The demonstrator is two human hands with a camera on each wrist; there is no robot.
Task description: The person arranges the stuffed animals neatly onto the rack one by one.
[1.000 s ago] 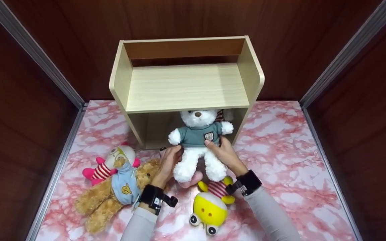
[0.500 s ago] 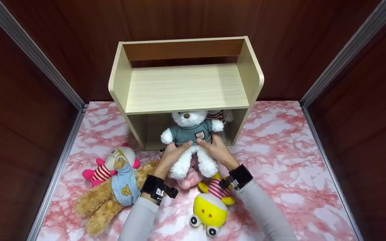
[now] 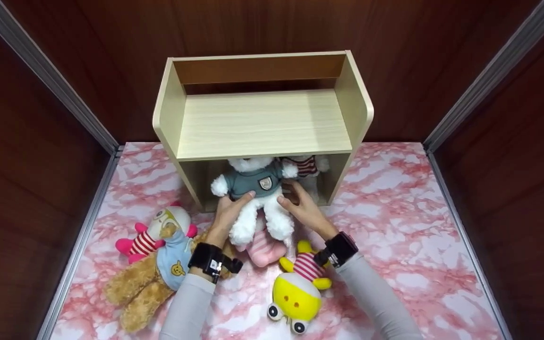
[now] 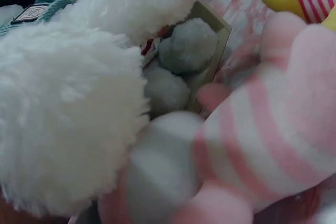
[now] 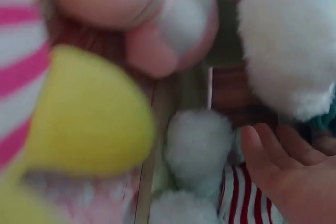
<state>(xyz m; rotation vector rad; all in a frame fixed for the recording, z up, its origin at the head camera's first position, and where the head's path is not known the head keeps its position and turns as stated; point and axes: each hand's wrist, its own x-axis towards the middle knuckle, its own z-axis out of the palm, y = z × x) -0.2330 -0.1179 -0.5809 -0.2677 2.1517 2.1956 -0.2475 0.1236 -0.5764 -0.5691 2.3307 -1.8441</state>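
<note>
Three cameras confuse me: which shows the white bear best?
The head view: the white bear shows nearly whole, the shelf hiding its upper head. Left wrist: mainly legs, some shirt; right wrist: fur, a shirt sliver.

There is room to pass above the upper shelf (image 3: 262, 125), but the white bear (image 3: 257, 186) and striped-shirt plush (image 3: 307, 167) obstruct the lower compartment (image 3: 199, 186).

From my head view, light is falling from above, brightening the shelf (image 3: 258, 123) and leaving its lower bay in shadow; a small glare is gleaming on the floor (image 3: 395, 226). My wrist views are looking dim and greyish, with the yellow toy (image 5: 89, 114) and pink toy (image 4: 252, 140) blurring close to the lens.
</note>
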